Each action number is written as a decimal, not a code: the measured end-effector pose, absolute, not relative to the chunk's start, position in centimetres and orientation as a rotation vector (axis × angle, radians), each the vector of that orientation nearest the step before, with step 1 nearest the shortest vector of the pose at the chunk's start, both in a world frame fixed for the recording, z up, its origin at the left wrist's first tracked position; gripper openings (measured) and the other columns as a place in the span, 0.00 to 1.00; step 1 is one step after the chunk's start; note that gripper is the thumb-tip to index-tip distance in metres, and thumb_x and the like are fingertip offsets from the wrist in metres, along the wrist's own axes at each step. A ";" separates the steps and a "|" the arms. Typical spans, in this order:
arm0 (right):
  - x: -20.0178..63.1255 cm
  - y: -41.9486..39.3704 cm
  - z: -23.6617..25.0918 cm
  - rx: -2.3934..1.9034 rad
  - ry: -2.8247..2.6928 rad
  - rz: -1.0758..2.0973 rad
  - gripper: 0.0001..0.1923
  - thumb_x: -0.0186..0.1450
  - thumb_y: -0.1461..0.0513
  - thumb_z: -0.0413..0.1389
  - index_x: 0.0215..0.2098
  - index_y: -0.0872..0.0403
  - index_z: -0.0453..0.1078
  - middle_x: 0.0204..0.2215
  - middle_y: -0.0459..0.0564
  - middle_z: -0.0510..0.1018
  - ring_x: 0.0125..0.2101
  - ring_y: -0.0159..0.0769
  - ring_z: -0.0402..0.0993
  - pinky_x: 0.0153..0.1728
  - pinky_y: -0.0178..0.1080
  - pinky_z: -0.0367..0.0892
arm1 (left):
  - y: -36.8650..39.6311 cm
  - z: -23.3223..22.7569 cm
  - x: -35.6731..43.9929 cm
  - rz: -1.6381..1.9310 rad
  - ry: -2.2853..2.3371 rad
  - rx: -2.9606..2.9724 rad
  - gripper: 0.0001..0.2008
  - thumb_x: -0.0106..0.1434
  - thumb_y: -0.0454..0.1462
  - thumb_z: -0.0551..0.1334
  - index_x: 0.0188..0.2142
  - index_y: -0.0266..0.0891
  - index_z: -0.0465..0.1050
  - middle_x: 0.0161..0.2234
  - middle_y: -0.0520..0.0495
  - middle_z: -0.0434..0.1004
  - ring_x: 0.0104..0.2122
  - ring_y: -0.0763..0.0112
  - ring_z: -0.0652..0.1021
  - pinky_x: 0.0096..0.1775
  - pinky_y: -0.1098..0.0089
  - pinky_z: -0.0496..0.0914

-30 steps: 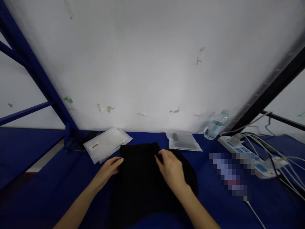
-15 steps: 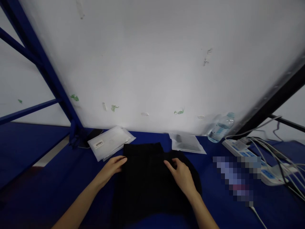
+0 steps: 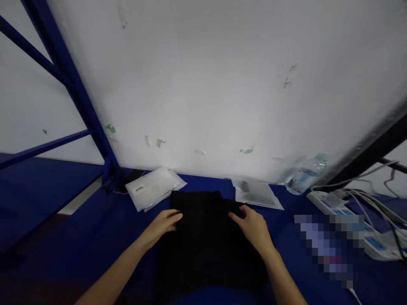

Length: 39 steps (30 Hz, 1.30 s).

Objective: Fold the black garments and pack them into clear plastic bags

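A folded black garment [image 3: 210,241] lies in front of me on the blue tabletop; its exact kind is hard to make out in the dark fabric. My left hand [image 3: 165,226] is at its left side, thumb and fingers pinched on the cloth near the upper edge. Across from it, my right hand [image 3: 254,226] grips the upper right edge between thumb and fingers. The garment's far edge lies unevenly, higher on the left than on the right.
Behind the garment at left are white plastic packages [image 3: 155,188] with a barcode label, beside a dark phone [image 3: 135,174]. Another translucent package [image 3: 256,193] lies at right. Further right are a water bottle [image 3: 307,174], a power strip [image 3: 377,245] with cables, and a pixelated patch.
My left hand has shifted inward over the garment's left side, and my right hand has moved out to its upper right edge. The garment's bulging right side is now drawn in straighter.
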State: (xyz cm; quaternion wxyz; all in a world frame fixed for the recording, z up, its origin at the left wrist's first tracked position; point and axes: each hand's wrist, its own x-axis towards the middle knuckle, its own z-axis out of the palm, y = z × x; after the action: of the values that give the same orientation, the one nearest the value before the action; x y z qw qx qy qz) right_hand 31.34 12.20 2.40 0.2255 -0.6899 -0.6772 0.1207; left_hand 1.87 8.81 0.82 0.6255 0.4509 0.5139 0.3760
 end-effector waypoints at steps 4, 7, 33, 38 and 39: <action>25.5 10.5 5.7 -1.846 -2.010 0.056 0.09 0.63 0.58 0.55 0.40 0.53 0.68 0.30 0.53 0.80 0.28 0.45 0.78 0.24 0.38 0.64 | 8.9 0.7 1.8 0.887 1.219 0.960 0.19 0.58 0.48 0.66 0.42 0.37 0.77 0.41 0.44 0.79 0.41 0.62 0.78 0.42 0.67 0.71; 21.1 8.0 6.3 -1.626 -2.154 0.056 0.12 0.63 0.59 0.56 0.44 0.55 0.67 0.33 0.56 0.80 0.32 0.46 0.79 0.27 0.40 0.70 | 9.0 0.3 1.8 0.921 1.283 0.907 0.22 0.57 0.50 0.66 0.44 0.36 0.74 0.41 0.43 0.78 0.39 0.64 0.78 0.39 0.68 0.71; 22.8 7.6 0.0 -1.278 -1.240 1.426 0.24 0.56 0.48 0.60 0.45 0.54 0.73 0.43 0.54 0.81 0.45 0.49 0.77 0.44 0.48 0.74 | 7.8 0.4 2.6 0.879 1.191 1.306 0.19 0.59 0.44 0.64 0.46 0.37 0.75 0.39 0.43 0.81 0.40 0.56 0.79 0.41 0.62 0.72; 21.9 7.0 0.0 -1.330 -1.118 1.437 0.22 0.54 0.48 0.62 0.40 0.54 0.75 0.37 0.53 0.82 0.38 0.51 0.80 0.34 0.47 0.77 | 11.2 1.7 -1.0 1.032 1.486 1.547 0.16 0.57 0.43 0.64 0.45 0.42 0.75 0.45 0.44 0.77 0.48 0.56 0.74 0.50 0.61 0.65; 22.0 7.0 0.0 -1.339 -1.122 1.424 0.22 0.54 0.48 0.62 0.39 0.54 0.76 0.37 0.54 0.82 0.38 0.51 0.80 0.34 0.47 0.77 | 12.2 2.0 -2.3 1.050 1.563 1.570 0.15 0.58 0.43 0.63 0.43 0.41 0.75 0.44 0.44 0.76 0.48 0.55 0.73 0.51 0.60 0.63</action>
State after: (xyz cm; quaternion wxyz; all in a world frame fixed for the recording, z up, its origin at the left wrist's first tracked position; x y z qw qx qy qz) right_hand 21.98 6.95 -0.02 0.4296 -0.5366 -0.4495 0.5705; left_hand -2.30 12.22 1.96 0.3384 0.6027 0.5999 0.4030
